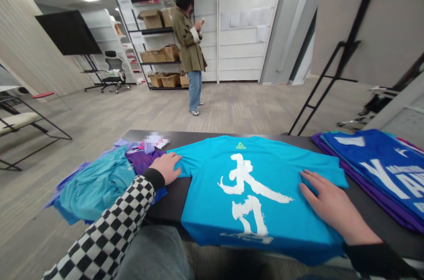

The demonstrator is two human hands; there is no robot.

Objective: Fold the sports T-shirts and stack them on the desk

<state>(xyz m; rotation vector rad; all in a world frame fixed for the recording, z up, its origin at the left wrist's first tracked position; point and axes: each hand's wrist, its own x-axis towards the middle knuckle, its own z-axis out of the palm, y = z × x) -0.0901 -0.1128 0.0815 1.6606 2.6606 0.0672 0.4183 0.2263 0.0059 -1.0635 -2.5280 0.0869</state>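
Note:
A bright blue T-shirt [212, 183] lies spread on the dark table, white brush-style characters facing up and its lower edge hanging over the front. My left hand [166, 168] rests on the sleeve at the left, fingers stretched out. On the shirt's right side, below the other sleeve, my right hand [327, 200] lies flat with its fingers extended. Left of the shirt is a loose heap of teal and purple clothes [99, 183], partly behind my left forearm. At the right is a stack of folded shirts [374, 160], a blue one with white lettering on top.
The black table [165, 207] carries all the clothes. Beyond it a person [188, 46] stands side-on near a shelf [159, 30] with cardboard boxes. A black easel stand [331, 66] rises behind the table at the right. A chair [20, 123] is at the left.

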